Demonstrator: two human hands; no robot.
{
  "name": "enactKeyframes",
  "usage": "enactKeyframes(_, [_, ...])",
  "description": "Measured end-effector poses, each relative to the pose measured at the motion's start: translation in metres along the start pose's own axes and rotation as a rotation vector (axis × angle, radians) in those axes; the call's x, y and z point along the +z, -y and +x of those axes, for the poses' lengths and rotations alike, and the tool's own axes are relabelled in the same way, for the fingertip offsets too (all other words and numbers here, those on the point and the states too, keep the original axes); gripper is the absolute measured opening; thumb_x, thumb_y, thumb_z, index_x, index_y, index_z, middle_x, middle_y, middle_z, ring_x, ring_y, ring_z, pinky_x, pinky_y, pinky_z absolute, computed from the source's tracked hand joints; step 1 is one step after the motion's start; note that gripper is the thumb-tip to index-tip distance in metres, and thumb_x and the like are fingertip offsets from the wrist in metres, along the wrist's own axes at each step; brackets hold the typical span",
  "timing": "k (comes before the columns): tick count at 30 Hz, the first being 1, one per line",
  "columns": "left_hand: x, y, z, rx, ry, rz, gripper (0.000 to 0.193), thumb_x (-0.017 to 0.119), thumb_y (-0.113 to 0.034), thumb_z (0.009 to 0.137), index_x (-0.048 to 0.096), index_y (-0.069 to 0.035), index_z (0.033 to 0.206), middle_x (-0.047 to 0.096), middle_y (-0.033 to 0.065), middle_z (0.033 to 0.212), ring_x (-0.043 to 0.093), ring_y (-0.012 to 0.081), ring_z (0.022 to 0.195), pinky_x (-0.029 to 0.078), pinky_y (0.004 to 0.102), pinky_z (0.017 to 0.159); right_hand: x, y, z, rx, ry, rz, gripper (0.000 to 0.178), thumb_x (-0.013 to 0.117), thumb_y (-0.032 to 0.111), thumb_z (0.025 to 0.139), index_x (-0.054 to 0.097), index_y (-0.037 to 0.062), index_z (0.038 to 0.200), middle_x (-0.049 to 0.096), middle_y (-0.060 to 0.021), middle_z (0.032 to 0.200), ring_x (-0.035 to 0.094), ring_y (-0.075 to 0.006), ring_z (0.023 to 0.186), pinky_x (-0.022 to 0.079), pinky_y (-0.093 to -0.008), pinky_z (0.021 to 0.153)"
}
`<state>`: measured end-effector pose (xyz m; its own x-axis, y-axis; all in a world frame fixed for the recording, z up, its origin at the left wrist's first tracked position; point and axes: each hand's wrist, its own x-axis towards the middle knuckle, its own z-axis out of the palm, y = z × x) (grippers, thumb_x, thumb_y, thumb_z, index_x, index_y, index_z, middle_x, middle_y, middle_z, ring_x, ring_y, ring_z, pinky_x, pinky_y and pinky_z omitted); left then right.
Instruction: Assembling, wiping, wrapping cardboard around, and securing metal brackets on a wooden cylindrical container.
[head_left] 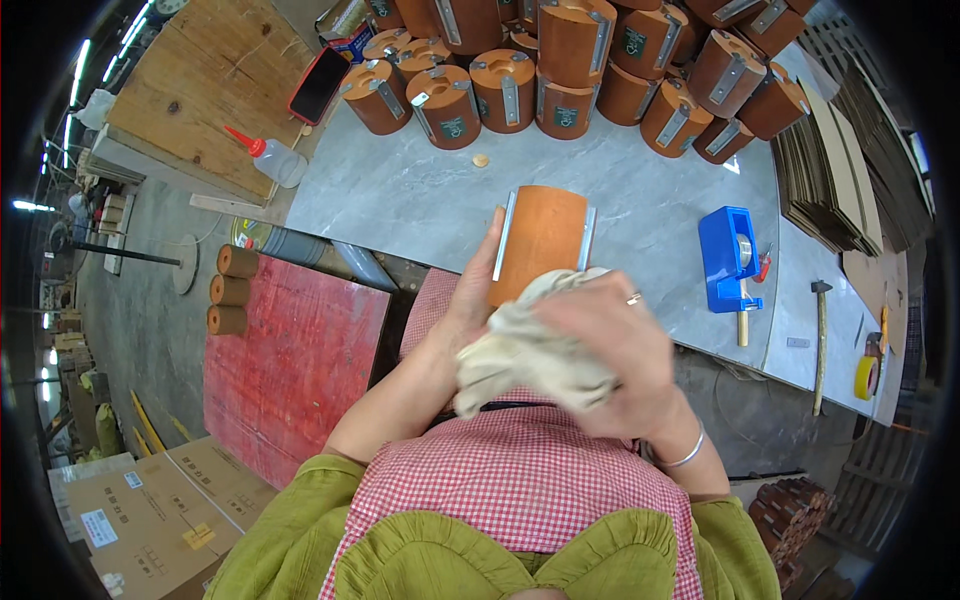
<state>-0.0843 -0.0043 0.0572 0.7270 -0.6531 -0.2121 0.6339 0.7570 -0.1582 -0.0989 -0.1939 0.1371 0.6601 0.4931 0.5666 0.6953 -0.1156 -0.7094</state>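
nearest, a red-checked apron (pixel 510 470) is covering the person's front. just beyond it, the right hand (pixel 622 345) is closing loosely around a bunched pale cloth (pixel 530 355), its outline blurring; some of its fingers are hiding, so i cannot tell how tightly they are curling. the cloth is overlapping the near end of a brown cylinder (pixel 545 235). the left hand (pixel 468 300) is half closing around the cylinder's left side, supporting it, with part of that grip staying out of sight. the cylinder is sitting before the person, by the table's near edge, metal strips (pixel 505 240) running along both sides. wiping its curved face is looking like the step in hand; the next move is probably calling for a steady left grip, light right-hand pressure and care around the strip edges. farther on, a blue tape dispenser (pixel 724 260) is standing right on the grey table (pixel 630 200), and similar cylinders (pixel 565 105) are crowding its far side.
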Motion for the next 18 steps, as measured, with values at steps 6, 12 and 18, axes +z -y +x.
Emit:
enactKeyframes(6, [-0.011,-0.008,0.0,0.172,-0.066,0.305,0.091,0.052,-0.079,0.095,0.045,-0.011,0.154,0.052,0.0181,0.15,0.053,0.0374,0.139,0.044,0.0645,0.112,-0.028,-0.036,-0.017,0.349,-0.617,-0.086,0.05,0.074,0.002,0.089,0.055,-0.0017,0.136,0.062,-0.0109,0.122,0.064,-0.0198,0.109,0.054,-0.0328,0.091])
enactKeyframes(12, [0.002,-0.001,0.01,0.269,-0.21,0.586,0.083,0.055,-0.071,0.099,0.043,-0.012,0.155,0.054,0.0191,0.147,0.056,0.0375,0.135,0.048,0.0615,0.11,0.012,-0.035,-0.011,0.037,-0.32,-0.24,0.039,0.08,0.006,0.08,0.066,0.001,0.117,0.063,-0.016,0.117,0.064,-0.0324,0.103,0.052,-0.0428,0.093])
enactKeyframes(18, [-0.001,0.011,0.001,0.264,-0.233,0.537,0.08,0.052,-0.07,0.1,0.044,-0.012,0.155,0.056,0.0161,0.146,0.058,0.0339,0.132,0.052,0.0527,0.108,0.011,-0.107,0.029,0.104,-0.406,-0.133,0.03,0.08,0.004,0.075,0.071,-0.0001,0.104,0.065,-0.016,0.112,0.065,-0.0352,0.099,0.053,-0.0412,0.088])
